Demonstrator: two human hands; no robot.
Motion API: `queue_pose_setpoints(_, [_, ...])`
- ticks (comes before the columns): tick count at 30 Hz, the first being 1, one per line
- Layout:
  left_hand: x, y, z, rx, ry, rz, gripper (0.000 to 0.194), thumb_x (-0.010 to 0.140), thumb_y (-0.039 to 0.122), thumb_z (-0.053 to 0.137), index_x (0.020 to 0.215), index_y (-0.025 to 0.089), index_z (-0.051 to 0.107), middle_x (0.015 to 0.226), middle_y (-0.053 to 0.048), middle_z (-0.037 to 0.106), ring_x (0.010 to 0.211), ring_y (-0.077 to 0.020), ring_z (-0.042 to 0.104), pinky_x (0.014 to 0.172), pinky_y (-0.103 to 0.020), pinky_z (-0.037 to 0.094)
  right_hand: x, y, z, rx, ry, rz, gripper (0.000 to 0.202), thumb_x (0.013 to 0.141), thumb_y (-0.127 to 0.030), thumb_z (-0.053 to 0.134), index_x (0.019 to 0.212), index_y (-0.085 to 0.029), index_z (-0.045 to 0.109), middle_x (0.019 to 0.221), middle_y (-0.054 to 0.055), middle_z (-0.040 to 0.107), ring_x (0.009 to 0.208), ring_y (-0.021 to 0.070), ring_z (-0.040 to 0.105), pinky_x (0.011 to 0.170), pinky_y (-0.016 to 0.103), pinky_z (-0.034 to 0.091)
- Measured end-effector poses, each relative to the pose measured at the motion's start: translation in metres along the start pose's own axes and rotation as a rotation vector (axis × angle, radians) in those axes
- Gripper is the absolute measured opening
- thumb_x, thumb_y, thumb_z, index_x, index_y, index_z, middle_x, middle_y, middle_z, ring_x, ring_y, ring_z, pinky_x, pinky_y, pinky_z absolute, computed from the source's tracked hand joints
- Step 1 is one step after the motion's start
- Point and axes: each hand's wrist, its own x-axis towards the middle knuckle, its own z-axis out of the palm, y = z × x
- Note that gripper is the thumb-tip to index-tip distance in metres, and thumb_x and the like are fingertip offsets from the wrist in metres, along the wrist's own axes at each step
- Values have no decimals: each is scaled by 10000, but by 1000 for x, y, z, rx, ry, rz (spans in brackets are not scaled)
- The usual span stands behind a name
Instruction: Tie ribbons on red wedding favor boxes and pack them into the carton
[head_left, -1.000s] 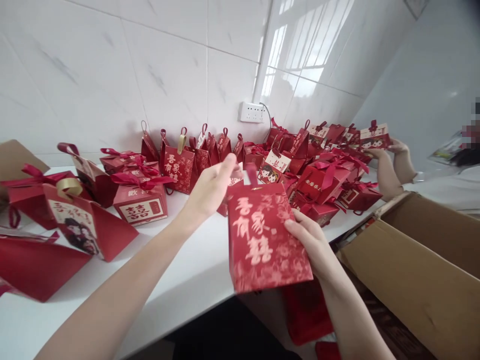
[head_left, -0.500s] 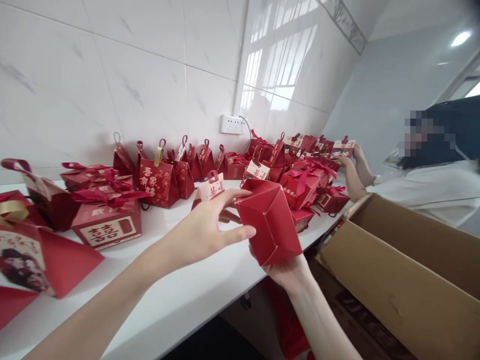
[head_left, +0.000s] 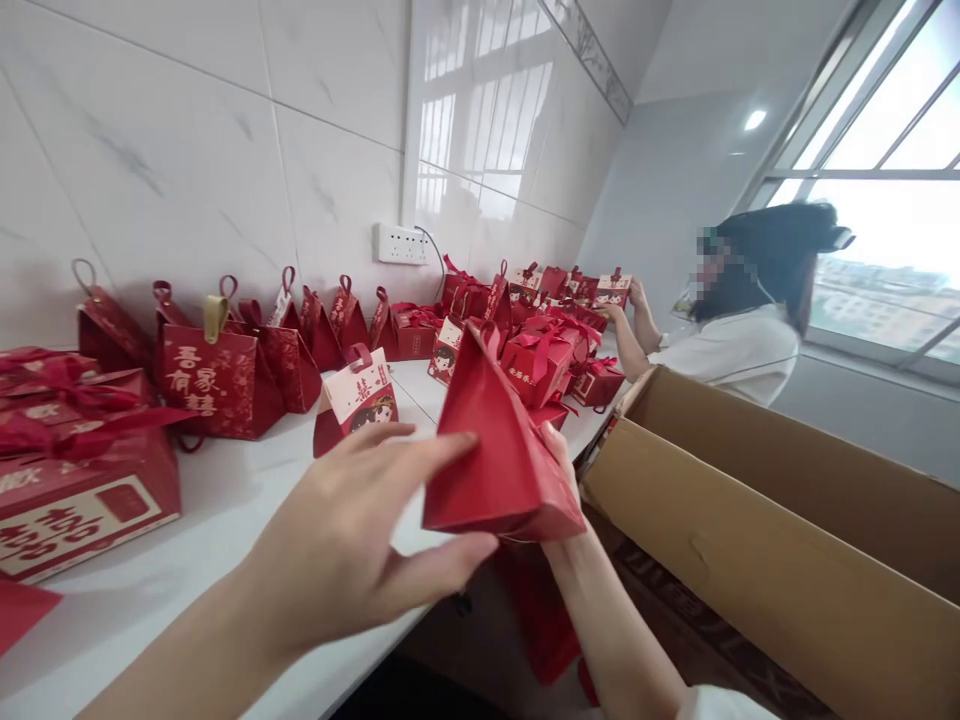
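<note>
A plain red triangular paper box (head_left: 495,450) is held up over the table's front edge, one sloping side toward me. My right hand (head_left: 566,490) grips it from behind and below, its fingers mostly hidden by the box. Fingers apart, my left hand (head_left: 360,530) reaches to the box's left side, the index fingertip on the red face and the thumb near the lower edge. Just behind my left hand, a small cream and red box (head_left: 364,400) with a loop handle stands on the white table (head_left: 247,540).
Several red gift boxes (head_left: 217,385) line the tiled wall, with a ribboned heap (head_left: 544,350) farther back. An open cardboard carton (head_left: 750,530) fills the right side. Beyond it a person (head_left: 742,340) in white holds a small box. A socket strip (head_left: 401,243) is on the wall.
The red box has turned from showing its creased base to showing a sloping side. My left hand has moved nearer and lower. The view has swung right, bringing the window in.
</note>
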Motion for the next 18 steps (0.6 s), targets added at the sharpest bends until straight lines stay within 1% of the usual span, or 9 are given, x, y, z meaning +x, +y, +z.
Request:
queue_pose_setpoints(2, [5, -10, -1, -263, -67, -362, 584, 822, 644, 382, 1157, 211, 584, 1019, -86, 701, 912, -267, 657, 804, -365, 516, -4, -8, -2, 43, -5, 43, 507, 847, -638, 379, 952, -227, 656, 889, 57, 715, 826, 229, 681, 698, 351, 556])
queue_pose_setpoints(3, [7, -15, 0, -397, -118, -524, 615, 814, 670, 362, 1142, 203, 593, 1042, -89, 692, 940, -273, 646, 790, -353, 514, -6, -12, -2, 43, 12, 42, 486, 837, -637, 417, 948, -224, 648, 886, 53, 712, 827, 222, 674, 698, 325, 547])
queue_pose_setpoints(4, [8, -20, 2, -523, -172, -662, 600, 807, 663, 393, 1125, 199, 602, 1053, -84, 685, 958, -272, 638, 788, -338, 510, -8, -16, -3, 24, 36, 21, 470, 821, -638, 455, 905, -216, 643, 858, 47, 708, 805, 210, 667, 680, 295, 536])
queue_pose_setpoints(6, [7, -26, 11, -774, -259, -845, 484, 787, 573, 532, 1071, 193, 629, 1037, -62, 686, 951, -250, 636, 802, -308, 499, -14, -23, -3, -58, 70, -29, 456, 792, -631, 515, 741, -190, 616, 734, 32, 685, 679, 175, 639, 579, 240, 499])
queue_pose_setpoints(8, [4, -26, 22, -1033, -357, -952, 374, 798, 475, 577, 1019, 182, 648, 978, -35, 696, 901, -212, 643, 798, -280, 490, -19, -31, 0, -91, 53, -17, 485, 788, -621, 528, 601, -175, 558, 584, 14, 631, 518, 136, 575, 451, 213, 433])
queue_pose_setpoints(11, [-3, -17, 37, -1308, -446, -1037, 319, 875, 391, 472, 926, 138, 659, 824, -17, 704, 742, -139, 638, 704, -218, 478, -23, -39, 5, -5, -39, 115, 480, 772, -606, 557, 555, -179, 532, 458, -6, 570, 358, 119, 495, 336, 219, 377])
queue_pose_setpoints(13, [-5, -11, 41, -1368, -434, -1112, 292, 874, 342, 461, 869, 122, 653, 732, -6, 695, 629, -98, 614, 600, -167, 451, -22, -41, 7, 61, -117, 196, 465, 754, -609, 573, 575, -180, 558, 445, -3, 574, 319, 132, 492, 310, 240, 401])
queue_pose_setpoints(15, [-5, -10, 42, -1389, -422, -1216, 235, 837, 309, 515, 799, 115, 643, 650, 11, 675, 548, -73, 594, 535, -136, 433, -16, -38, 6, 111, -135, 248, 443, 739, -591, 600, 594, -173, 591, 458, 9, 594, 323, 147, 516, 306, 254, 428])
queue_pose_setpoints(18, [-6, -16, 42, -1451, -440, -1367, 216, 801, 288, 553, 711, 107, 626, 565, 21, 645, 462, -56, 580, 458, -114, 425, -3, -26, 1, 263, -27, 342, 337, 726, -487, 661, 638, -162, 641, 488, 8, 622, 384, 149, 570, 359, 238, 475])
